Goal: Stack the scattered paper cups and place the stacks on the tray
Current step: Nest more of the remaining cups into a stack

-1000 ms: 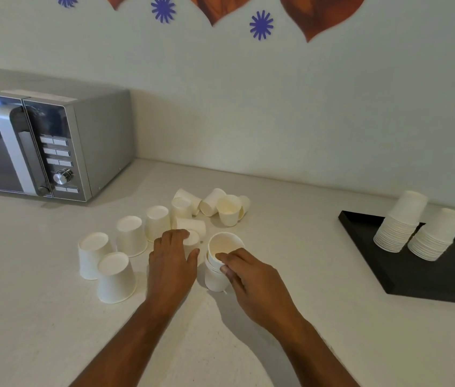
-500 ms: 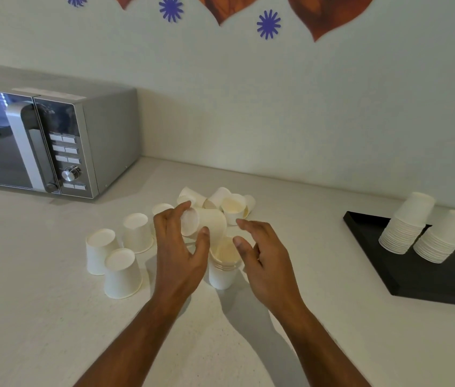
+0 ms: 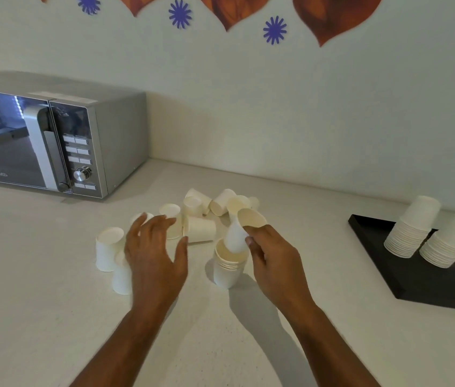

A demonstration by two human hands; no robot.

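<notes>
My right hand is shut on a white paper cup, tilted, its base dipping into the mouth of a small upright stack of cups on the counter. My left hand hovers open, fingers spread, over upside-down cups at the left. One cup lies on its side between my hands. More cups lie scattered behind. At the right a black tray holds two tall upside-down stacks.
A silver microwave stands at the back left against the wall. The counter meets the wall just behind the scattered cups. The tray's near corner points toward my right arm.
The cup went from my left hand to my right, which now tips it into the upright stack. My left hand has let go and moved left over the upside-down cups.
</notes>
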